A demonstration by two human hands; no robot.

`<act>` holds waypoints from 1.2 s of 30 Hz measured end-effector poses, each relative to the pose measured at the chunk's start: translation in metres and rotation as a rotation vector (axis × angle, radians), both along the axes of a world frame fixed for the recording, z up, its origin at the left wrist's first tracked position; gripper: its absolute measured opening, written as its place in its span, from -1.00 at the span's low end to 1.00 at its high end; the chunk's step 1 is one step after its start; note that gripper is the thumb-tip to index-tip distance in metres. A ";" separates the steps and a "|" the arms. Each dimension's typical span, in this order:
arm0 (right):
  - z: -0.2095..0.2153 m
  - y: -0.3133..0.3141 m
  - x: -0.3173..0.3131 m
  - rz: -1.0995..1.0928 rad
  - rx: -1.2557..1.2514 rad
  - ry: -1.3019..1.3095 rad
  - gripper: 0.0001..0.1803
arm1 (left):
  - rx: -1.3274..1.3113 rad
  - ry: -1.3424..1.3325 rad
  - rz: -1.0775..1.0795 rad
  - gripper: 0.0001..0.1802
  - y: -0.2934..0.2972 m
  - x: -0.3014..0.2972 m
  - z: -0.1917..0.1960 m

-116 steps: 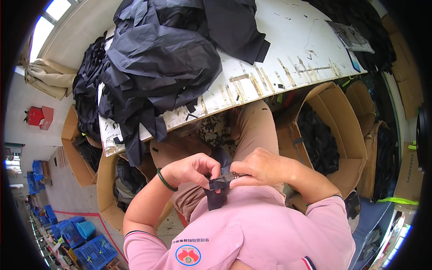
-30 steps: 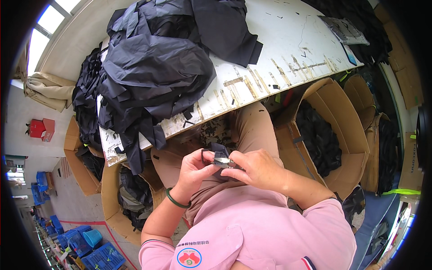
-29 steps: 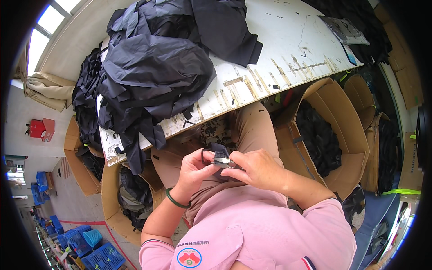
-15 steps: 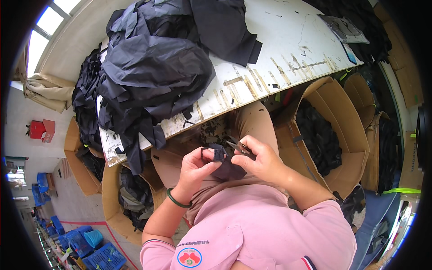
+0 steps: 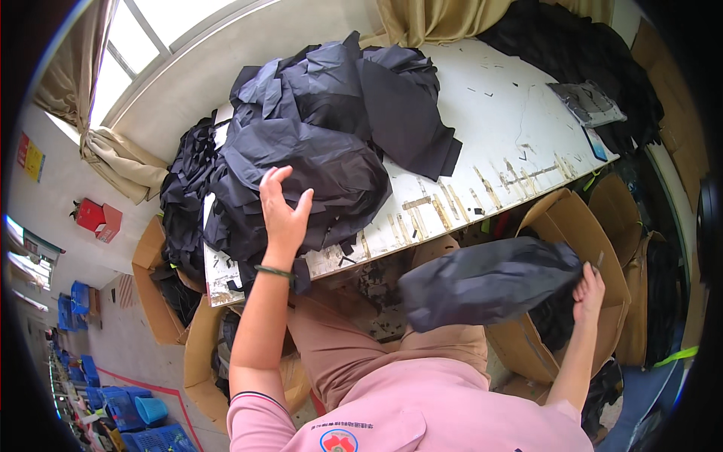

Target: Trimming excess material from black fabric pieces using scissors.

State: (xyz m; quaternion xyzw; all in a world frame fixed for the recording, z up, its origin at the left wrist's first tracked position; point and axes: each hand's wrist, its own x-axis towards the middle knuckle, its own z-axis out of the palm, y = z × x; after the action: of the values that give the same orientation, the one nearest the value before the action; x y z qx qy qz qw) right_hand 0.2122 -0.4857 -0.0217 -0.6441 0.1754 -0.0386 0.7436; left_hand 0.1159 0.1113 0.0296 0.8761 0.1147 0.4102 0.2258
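My right hand (image 5: 589, 295) is closed on one end of a black fabric piece (image 5: 489, 285), which stretches out to the left above my lap and the open box at my right. A thin grey tip shows above those fingers; whether it is the snips, I cannot tell. My left hand (image 5: 283, 217), fingers spread and holding nothing, reaches over the front of a big heap of black fabric (image 5: 309, 151) on the white table (image 5: 497, 105). Whether its fingertips touch the heap is unclear.
A cardboard box (image 5: 565, 215) with black pieces inside stands at my right. More boxes (image 5: 198, 361) stand at the left, below the table edge. Black scraps and worn tape strips mark the tabletop. Another dark pile (image 5: 580, 45) and a clear plastic packet (image 5: 589, 103) lie at the far right.
Both hands were together at my lap, with a black strap end in the left and snips in the right. They have parted: left up to the heap, right out sideways with the fabric.
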 end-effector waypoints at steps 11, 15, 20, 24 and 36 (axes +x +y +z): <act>-0.096 -0.063 -0.008 -0.322 -0.446 0.094 -0.75 | 0.376 0.385 0.040 -0.79 0.051 0.009 -0.016; -0.042 0.104 -0.022 0.313 -0.207 0.015 -0.74 | -0.130 0.290 -0.116 -0.89 0.013 0.015 0.019; -0.026 0.274 -0.050 1.002 0.247 -0.123 -0.74 | -0.721 0.092 -0.376 -0.93 -0.043 -0.014 0.060; -0.015 0.352 -0.079 1.154 0.411 -0.224 -0.60 | -1.002 0.044 -0.436 -0.99 -0.077 -0.050 0.077; 0.100 0.241 -0.012 1.409 -0.139 -0.935 -0.89 | -0.288 0.641 -0.457 -0.03 -0.054 -0.140 0.070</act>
State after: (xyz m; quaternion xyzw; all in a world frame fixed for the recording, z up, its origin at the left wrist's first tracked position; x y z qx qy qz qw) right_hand 0.2006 -0.2442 0.0782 -0.5649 -0.5952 0.1606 0.5485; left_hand -0.0240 0.0576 0.0991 0.9218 0.0380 0.0359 0.3841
